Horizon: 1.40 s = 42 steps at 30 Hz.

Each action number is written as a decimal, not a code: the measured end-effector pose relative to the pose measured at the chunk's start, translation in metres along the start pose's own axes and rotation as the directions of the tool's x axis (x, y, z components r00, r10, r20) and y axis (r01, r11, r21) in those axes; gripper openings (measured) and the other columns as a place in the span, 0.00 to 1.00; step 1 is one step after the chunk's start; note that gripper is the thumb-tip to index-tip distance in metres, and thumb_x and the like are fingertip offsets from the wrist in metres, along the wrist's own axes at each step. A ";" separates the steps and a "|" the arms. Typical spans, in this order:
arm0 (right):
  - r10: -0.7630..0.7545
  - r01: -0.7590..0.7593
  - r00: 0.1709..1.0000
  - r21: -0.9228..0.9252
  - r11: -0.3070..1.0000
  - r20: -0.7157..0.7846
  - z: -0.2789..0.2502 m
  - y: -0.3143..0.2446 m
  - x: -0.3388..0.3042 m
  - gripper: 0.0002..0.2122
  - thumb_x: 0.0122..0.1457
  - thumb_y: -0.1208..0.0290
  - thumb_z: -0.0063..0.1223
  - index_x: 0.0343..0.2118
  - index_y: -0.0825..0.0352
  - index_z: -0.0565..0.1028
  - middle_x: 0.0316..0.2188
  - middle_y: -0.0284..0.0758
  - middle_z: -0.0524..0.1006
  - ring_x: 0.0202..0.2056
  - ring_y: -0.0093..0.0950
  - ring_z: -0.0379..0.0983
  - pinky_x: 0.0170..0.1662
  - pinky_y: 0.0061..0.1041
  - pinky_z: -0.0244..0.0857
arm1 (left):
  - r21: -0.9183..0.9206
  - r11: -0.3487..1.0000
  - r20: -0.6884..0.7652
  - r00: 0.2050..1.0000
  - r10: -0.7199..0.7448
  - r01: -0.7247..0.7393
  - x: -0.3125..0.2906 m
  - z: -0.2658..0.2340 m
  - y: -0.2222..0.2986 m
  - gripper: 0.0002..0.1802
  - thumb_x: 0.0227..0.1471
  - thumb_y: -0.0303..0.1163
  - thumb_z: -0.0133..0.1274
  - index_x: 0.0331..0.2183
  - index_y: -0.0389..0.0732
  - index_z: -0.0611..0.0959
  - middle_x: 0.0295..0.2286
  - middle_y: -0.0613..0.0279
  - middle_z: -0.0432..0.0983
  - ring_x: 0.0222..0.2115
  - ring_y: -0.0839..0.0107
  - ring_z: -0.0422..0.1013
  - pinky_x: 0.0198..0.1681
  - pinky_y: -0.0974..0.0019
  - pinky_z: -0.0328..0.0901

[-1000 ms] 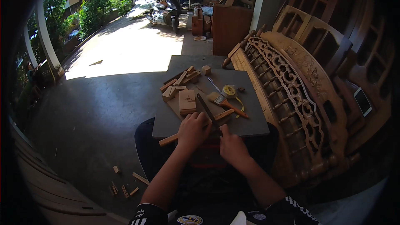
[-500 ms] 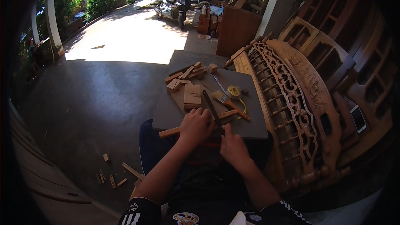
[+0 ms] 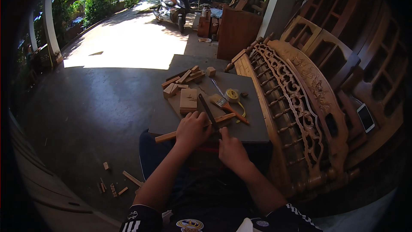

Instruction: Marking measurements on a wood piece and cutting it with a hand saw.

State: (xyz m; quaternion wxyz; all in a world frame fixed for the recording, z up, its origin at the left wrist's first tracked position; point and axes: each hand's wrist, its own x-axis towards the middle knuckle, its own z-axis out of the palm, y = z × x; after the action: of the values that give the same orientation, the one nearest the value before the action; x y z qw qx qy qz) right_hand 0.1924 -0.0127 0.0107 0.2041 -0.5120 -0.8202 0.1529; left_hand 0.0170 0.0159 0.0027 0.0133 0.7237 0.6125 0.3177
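My left hand (image 3: 192, 129) is closed over a long, thin wooden strip (image 3: 165, 137), pressing it near the table's front edge. The strip slants up to the right and comes out beyond my fingers. In my right hand (image 3: 233, 149) is a long, narrow, dark blade-like tool (image 3: 207, 109); my fist hides its handle. The blade lies across the strip just right of my left fingers and points away from me. Whether it is a saw or a file, I cannot make out. Beyond my left hand sits a wooden block (image 3: 188, 99).
On the grey table (image 3: 257, 124) lie a paintbrush (image 3: 229, 107), a yellow tape measure (image 3: 232, 95) and several wood offcuts (image 3: 183, 76). Carved wooden furniture panels (image 3: 296, 86) lean at the right, with a phone (image 3: 365, 118) on them. Wood scraps (image 3: 113, 189) litter the floor at left.
The whole view has shifted slightly, so the table appears a little further left. Both hands, the strip and the dark tool keep nearly the same places relative to each other.
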 end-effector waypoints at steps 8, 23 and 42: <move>0.013 -0.013 1.000 0.006 1.000 -0.008 0.001 0.003 -0.001 0.13 0.63 0.77 0.46 0.47 0.71 0.60 0.25 0.57 0.77 0.32 0.57 0.77 0.35 0.53 0.72 | 0.006 1.000 -0.003 1.000 0.015 -0.015 0.001 0.002 0.000 0.14 0.52 0.40 0.59 0.34 0.40 0.77 0.34 0.54 0.76 0.42 0.53 0.74 0.45 0.51 0.70; 0.060 -0.060 0.998 0.036 0.998 0.019 0.000 -0.003 0.000 0.12 0.63 0.76 0.48 0.48 0.68 0.62 0.29 0.58 0.78 0.36 0.59 0.76 0.38 0.55 0.71 | 0.002 0.999 -0.074 0.996 0.042 -0.042 -0.001 0.003 -0.002 0.13 0.51 0.40 0.60 0.32 0.41 0.77 0.33 0.55 0.76 0.40 0.53 0.74 0.43 0.51 0.70; -0.018 0.017 0.999 0.019 1.000 0.028 0.012 -0.003 0.005 0.13 0.64 0.77 0.46 0.50 0.70 0.61 0.28 0.58 0.77 0.34 0.58 0.77 0.36 0.54 0.72 | 0.033 0.999 -0.030 0.999 -0.038 0.039 -0.006 0.000 -0.012 0.16 0.49 0.40 0.59 0.35 0.40 0.77 0.35 0.55 0.76 0.42 0.53 0.74 0.46 0.52 0.69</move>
State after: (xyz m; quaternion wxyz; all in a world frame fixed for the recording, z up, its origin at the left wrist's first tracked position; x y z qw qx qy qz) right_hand 0.1818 -0.0098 0.0031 0.1986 -0.5007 -0.8261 0.1659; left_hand 0.0065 0.0138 -0.0050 -0.0015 0.7073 0.6315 0.3177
